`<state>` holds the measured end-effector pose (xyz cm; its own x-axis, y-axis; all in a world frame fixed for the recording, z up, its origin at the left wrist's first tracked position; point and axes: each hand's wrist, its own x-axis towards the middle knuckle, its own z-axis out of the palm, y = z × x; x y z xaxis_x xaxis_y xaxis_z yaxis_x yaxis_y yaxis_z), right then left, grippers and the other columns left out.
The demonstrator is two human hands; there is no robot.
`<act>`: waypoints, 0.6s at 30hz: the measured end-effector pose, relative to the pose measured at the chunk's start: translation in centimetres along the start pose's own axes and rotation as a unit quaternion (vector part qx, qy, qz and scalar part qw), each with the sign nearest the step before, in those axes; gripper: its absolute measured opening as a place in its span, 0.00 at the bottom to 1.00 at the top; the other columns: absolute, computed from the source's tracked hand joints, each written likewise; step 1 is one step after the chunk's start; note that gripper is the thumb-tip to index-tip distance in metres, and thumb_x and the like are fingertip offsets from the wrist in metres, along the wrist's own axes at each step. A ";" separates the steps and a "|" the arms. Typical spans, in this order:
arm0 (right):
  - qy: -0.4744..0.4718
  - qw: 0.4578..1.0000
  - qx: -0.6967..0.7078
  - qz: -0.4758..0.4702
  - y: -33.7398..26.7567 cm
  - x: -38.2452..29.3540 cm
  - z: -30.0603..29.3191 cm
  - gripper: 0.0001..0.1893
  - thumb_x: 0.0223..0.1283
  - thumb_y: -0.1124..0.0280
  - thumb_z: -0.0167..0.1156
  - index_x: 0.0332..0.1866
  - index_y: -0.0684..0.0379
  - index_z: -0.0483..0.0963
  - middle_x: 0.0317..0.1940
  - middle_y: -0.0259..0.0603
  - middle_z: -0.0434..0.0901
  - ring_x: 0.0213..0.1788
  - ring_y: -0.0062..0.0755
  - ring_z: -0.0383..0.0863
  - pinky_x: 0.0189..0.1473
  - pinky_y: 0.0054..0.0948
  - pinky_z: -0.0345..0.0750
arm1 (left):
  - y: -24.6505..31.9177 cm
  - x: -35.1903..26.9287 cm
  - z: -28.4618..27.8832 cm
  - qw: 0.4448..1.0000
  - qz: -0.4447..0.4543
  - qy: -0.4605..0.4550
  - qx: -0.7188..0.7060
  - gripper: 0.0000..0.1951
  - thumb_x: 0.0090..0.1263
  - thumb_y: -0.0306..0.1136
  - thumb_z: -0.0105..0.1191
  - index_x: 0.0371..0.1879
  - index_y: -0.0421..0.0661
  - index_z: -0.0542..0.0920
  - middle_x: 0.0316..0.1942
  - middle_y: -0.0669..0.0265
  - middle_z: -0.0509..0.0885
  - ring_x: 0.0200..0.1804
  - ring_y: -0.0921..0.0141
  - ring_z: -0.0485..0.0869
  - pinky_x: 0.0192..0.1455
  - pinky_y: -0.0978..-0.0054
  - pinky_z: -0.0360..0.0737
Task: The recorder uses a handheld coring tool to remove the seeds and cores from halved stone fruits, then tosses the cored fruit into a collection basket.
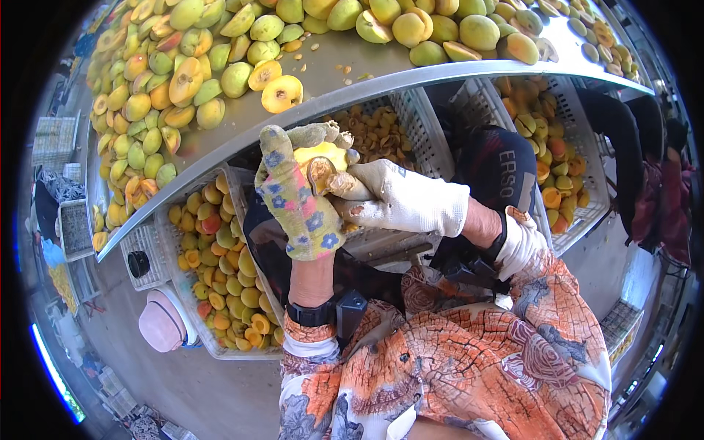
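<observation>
My left hand (300, 198), in a flowered knit glove, holds a cut yellow fruit half (322, 155), perhaps peach or apricot, above the gap between the metal table and my lap. My right hand (396, 198), in a worn white glove, grips a small tool with a curved metal loop (320, 175) at the fruit's cut face; its handle is mostly hidden by the fingers. Just beyond, two cut halves with hollow centres, one a yellow fruit half (282, 94), lie by the table's rim. Below my hands, a crate holds brownish scraps (379, 129).
The metal table (352, 60) bears heaped fruit, its raised rim crossing in front of me. A plastic crate of halves (231, 275) stands at left, another crate (561, 159) at right. A pink rounded object (161, 320) is on the left. A person's dark-clothed legs (616, 143) are at far right.
</observation>
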<state>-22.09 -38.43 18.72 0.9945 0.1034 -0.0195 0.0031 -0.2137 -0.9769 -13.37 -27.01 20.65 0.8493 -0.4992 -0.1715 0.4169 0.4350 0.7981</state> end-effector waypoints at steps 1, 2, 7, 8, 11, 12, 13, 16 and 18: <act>0.019 1.000 -0.021 0.003 0.2 0.0 0.1 0.16 0.67 0.62 0.56 0.44 0.68 0.72 0.30 0.54 0.78 0.33 0.49 0.80 0.40 0.37 0.76 | -0.1 0.2 0.1 1.000 0.001 -0.002 -0.001 0.23 0.76 0.54 0.46 0.38 0.42 0.79 0.40 0.54 0.84 0.42 0.60 0.84 0.43 0.62 0.85; 0.019 1.000 -0.021 0.003 0.3 0.1 0.2 0.16 0.67 0.62 0.56 0.44 0.68 0.72 0.30 0.54 0.78 0.33 0.49 0.80 0.40 0.37 0.76 | 0.0 0.2 0.0 1.000 0.003 -0.005 -0.002 0.23 0.76 0.54 0.47 0.38 0.42 0.79 0.40 0.54 0.84 0.41 0.61 0.85 0.43 0.62 0.85; -0.011 0.998 0.062 0.021 -0.7 0.4 0.2 0.15 0.67 0.63 0.57 0.46 0.67 0.73 0.35 0.46 0.82 0.37 0.31 0.82 0.44 0.32 0.77 | 0.0 -0.1 -0.3 1.000 0.011 -0.017 -0.006 0.23 0.76 0.54 0.47 0.37 0.42 0.79 0.39 0.54 0.84 0.40 0.61 0.85 0.41 0.63 0.86; -0.012 0.998 0.063 0.020 -0.6 0.5 0.1 0.15 0.67 0.63 0.57 0.46 0.67 0.73 0.35 0.46 0.82 0.37 0.31 0.82 0.44 0.32 0.77 | 0.1 -0.4 -0.5 1.000 0.013 -0.019 -0.006 0.23 0.75 0.54 0.47 0.37 0.42 0.79 0.38 0.54 0.84 0.40 0.61 0.85 0.40 0.63 0.86; -0.038 0.999 0.024 0.021 -0.1 0.4 0.2 0.16 0.67 0.63 0.57 0.48 0.67 0.73 0.36 0.43 0.83 0.40 0.26 0.81 0.45 0.31 0.77 | -0.1 -1.1 -0.8 1.000 0.013 -0.020 -0.006 0.23 0.75 0.53 0.48 0.37 0.41 0.79 0.38 0.54 0.84 0.39 0.61 0.85 0.39 0.64 0.86; -0.054 0.997 0.053 0.018 0.0 0.4 0.1 0.17 0.67 0.62 0.57 0.49 0.67 0.73 0.37 0.41 0.83 0.40 0.25 0.80 0.46 0.30 0.77 | -0.1 -1.1 -1.0 1.000 0.013 -0.021 -0.006 0.23 0.75 0.53 0.48 0.37 0.41 0.79 0.37 0.54 0.84 0.38 0.61 0.85 0.39 0.64 0.86; -0.070 0.994 0.082 0.016 0.1 0.3 0.1 0.17 0.67 0.61 0.57 0.49 0.67 0.73 0.38 0.39 0.83 0.41 0.24 0.79 0.47 0.30 0.77 | -0.2 -0.9 -0.9 1.000 0.014 -0.022 -0.006 0.23 0.75 0.53 0.48 0.37 0.41 0.79 0.37 0.54 0.84 0.38 0.61 0.86 0.38 0.64 0.86; -0.048 0.990 0.132 0.011 0.2 -0.2 0.4 0.17 0.68 0.59 0.56 0.45 0.66 0.74 0.32 0.35 0.79 0.35 0.23 0.76 0.41 0.28 0.75 | -0.2 -0.2 -1.0 0.999 0.018 -0.029 -0.009 0.23 0.75 0.53 0.48 0.36 0.41 0.79 0.36 0.54 0.85 0.37 0.62 0.86 0.37 0.65 0.86; -0.020 0.992 0.122 -0.025 0.0 -0.4 0.3 0.17 0.69 0.57 0.56 0.40 0.65 0.74 0.24 0.32 0.75 0.26 0.23 0.75 0.31 0.26 0.74 | -0.1 -0.1 -0.8 0.999 0.021 -0.031 -0.011 0.23 0.75 0.53 0.48 0.36 0.41 0.79 0.36 0.54 0.85 0.37 0.62 0.86 0.37 0.65 0.87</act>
<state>-22.53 -38.21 18.71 0.9887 0.1472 0.0276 0.0229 0.0336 -0.9992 -13.22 -26.39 20.07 0.8451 -0.5249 -0.1014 0.3888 0.4733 0.7905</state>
